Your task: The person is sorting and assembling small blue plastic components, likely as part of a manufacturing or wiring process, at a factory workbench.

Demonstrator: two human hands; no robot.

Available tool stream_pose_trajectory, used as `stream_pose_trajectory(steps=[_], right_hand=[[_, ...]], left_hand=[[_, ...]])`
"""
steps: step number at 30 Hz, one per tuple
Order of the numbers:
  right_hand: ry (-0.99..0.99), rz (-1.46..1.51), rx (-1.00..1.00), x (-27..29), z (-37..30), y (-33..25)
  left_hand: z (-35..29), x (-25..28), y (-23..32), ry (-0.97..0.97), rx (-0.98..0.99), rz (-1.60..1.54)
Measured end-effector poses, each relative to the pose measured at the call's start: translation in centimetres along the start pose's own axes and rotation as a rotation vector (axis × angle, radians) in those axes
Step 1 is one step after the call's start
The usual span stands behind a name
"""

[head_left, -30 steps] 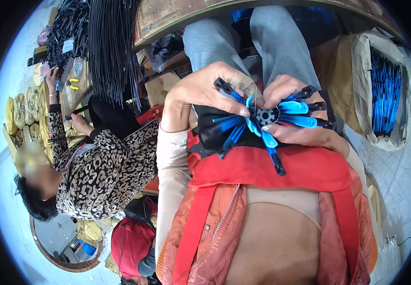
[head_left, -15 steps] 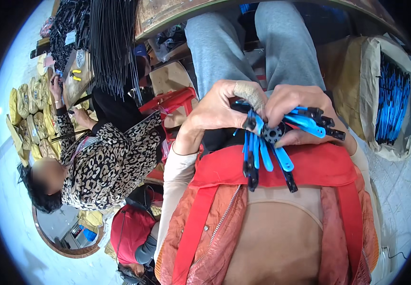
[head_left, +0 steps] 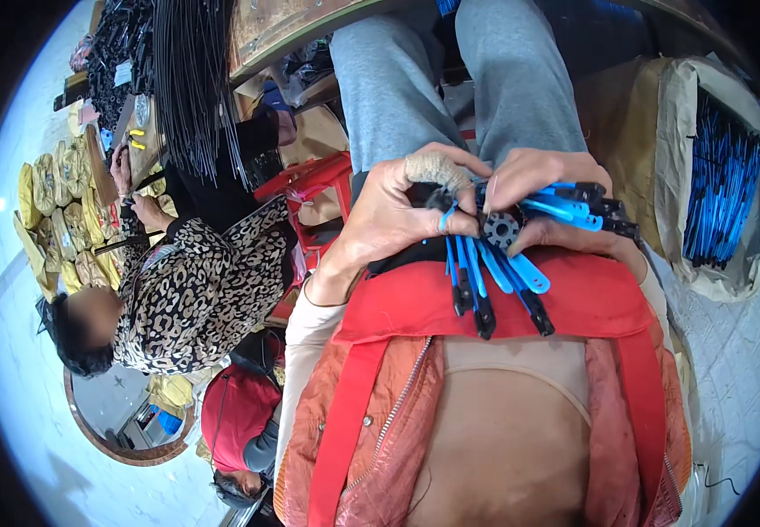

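A notched black disc [head_left: 500, 230] sat above a red apron [head_left: 485, 303], its edge clamped between the thumb and finger of the right hand [head_left: 558, 171]. At 10 o'clock from it, the left hand [head_left: 393, 211] pinched a blue strip [head_left: 449, 216], the two hands nearly meeting. Black-tipped blue ribs [head_left: 533, 274] fanned toward 6 and 3 o'clock. Farther out, a sack [head_left: 674, 132] held blue rods [head_left: 720, 193] at 3 o'clock; black rods [head_left: 191, 97] draped beside a table [head_left: 283, 35] at 10; a co-worker [head_left: 208, 299] sat at 9.
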State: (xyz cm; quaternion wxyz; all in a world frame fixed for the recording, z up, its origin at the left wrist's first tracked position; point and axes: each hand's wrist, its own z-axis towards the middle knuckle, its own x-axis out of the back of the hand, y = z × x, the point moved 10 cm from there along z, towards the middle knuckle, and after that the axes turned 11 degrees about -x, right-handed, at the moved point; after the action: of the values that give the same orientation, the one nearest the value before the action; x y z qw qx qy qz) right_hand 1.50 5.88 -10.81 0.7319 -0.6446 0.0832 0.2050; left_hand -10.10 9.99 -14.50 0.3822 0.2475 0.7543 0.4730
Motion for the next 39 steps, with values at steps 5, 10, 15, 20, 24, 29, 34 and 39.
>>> stream_pose_trajectory(steps=[5, 10, 15, 20, 24, 29, 34, 39], right_hand=[[-0.012, 0.007, -0.115, 0.0, -0.6, 0.0], [0.067, -0.227, -0.083, 0.1, 0.4, -0.5], [0.499, 0.003, -0.258, 5.4, 0.3, 3.9], [0.623, -0.079, -0.292, 3.9, 0.7, 3.2], [0.658, -0.169, -0.28, 2.4, 1.5, 2.3], [0.683, -0.114, -0.312, 2.1, 1.4, 2.6], [0.627, -0.047, -0.185, 1.1, 0.7, 2.1], [0.538, 0.027, -0.22, 0.8, -0.2, 2.2]], left_hand=[[0.9, -0.8, -0.6, -0.172, -0.031, -0.037], [2.7, -0.1, 0.5, -0.29, 0.026, -0.021], [2.2, 10.4, 0.0, 0.467, -0.338, 0.117], [-1.4, 2.3, 1.6, 0.332, -0.423, 0.621], [-1.3, 2.9, 1.9, 0.53, -0.479, 0.678], [-0.4, 2.8, 2.7, 0.569, -0.482, 0.539], [-0.4, 2.9, 2.7, 0.567, -0.517, 0.513], [-0.3, 2.7, 2.3, 0.567, -0.493, 0.555]])
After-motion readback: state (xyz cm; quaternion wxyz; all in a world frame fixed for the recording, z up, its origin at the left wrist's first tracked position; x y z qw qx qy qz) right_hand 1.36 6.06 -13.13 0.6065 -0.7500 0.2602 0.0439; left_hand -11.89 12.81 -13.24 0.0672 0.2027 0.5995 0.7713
